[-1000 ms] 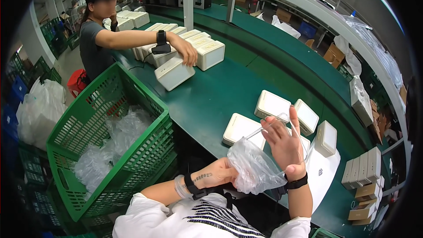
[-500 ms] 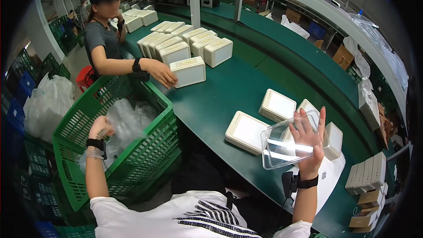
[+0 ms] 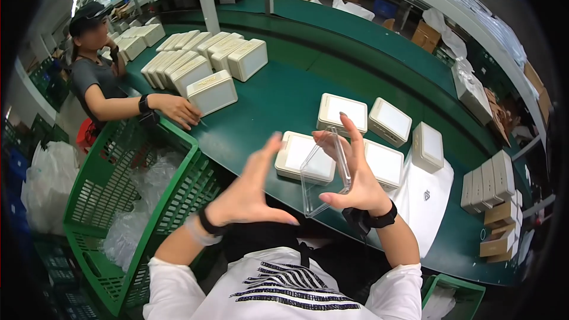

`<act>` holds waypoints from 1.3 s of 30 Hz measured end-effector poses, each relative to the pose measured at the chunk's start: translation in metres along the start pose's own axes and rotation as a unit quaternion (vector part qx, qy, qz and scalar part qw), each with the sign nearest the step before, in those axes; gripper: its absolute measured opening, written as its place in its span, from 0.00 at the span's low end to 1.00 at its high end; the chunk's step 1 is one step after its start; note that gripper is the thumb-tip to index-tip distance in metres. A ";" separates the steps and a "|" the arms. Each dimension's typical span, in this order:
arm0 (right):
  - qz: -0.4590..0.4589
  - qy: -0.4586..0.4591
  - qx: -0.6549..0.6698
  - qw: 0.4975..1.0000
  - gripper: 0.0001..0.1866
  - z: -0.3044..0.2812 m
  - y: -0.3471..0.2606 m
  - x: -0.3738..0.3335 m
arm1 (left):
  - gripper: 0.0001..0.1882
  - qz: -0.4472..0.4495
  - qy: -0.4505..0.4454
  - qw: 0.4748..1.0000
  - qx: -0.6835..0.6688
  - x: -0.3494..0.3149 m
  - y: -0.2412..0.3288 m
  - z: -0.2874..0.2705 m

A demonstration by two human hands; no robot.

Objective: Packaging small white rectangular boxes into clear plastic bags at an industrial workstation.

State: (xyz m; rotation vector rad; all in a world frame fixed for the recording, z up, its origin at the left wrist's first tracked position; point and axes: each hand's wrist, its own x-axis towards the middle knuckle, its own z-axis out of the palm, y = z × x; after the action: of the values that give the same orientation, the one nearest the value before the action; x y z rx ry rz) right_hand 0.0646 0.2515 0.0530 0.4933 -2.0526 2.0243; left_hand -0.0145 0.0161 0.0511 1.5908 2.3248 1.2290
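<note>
My right hand (image 3: 363, 172) grips a clear, shallow plastic cover (image 3: 323, 169) by its edge, fingers and thumb on its right side. The cover is tilted up on edge above the front of the green table. To its left, my left hand (image 3: 248, 192) is open and slightly blurred, thumb and fingers spread, apart from the cover. Right behind the cover lies a cream box-shaped unit with a white face (image 3: 305, 157). Several like it are around, among them a back one (image 3: 342, 114), a further one (image 3: 389, 121) and an upright one (image 3: 428, 147).
A white cloth (image 3: 422, 201) lies on the green table (image 3: 284, 101) at right. Left stands a green crate (image 3: 188, 149) holding clear plastic bags (image 3: 127, 234). A co-worker's hand (image 3: 178, 109) is beside a cream unit (image 3: 212, 92). Stacked boxes (image 3: 489, 175) stand far right.
My left hand has come out of the crate to the right, toward the cover. My right hand has moved left and turned the cover edge-on. The view has shifted right.
</note>
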 end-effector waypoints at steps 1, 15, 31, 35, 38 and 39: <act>0.003 -0.002 -0.006 1.000 0.69 0.001 -0.004 -0.003 | 0.70 0.007 -0.004 1.000 -0.005 0.011 0.001 0.019; 0.069 0.046 -0.108 0.991 0.72 0.005 -0.010 -0.063 | 0.74 0.010 -0.040 0.840 -0.542 0.028 -0.012 0.118; 0.066 0.061 -0.455 0.886 0.66 -0.115 -0.063 -0.053 | 0.67 0.064 -0.089 0.894 -0.434 0.011 -0.022 0.056; 0.170 -0.071 -0.528 0.829 0.64 -0.134 -0.020 -0.040 | 0.60 0.134 -0.393 0.896 -0.155 0.042 -0.003 0.045; 0.252 -0.116 -0.542 0.793 0.62 -0.135 0.000 -0.031 | 0.57 0.238 -0.403 0.882 -0.065 0.065 -0.003 0.055; 0.253 -0.122 -0.540 0.793 0.62 -0.134 0.003 -0.030 | 0.57 0.233 -0.401 0.883 -0.069 0.072 -0.003 0.056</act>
State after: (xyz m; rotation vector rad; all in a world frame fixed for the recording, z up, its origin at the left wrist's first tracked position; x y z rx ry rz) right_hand 0.0803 0.3880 0.0432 -0.0594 -3.2552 0.5850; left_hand -0.0238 0.1059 0.0369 2.1248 1.3606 0.5517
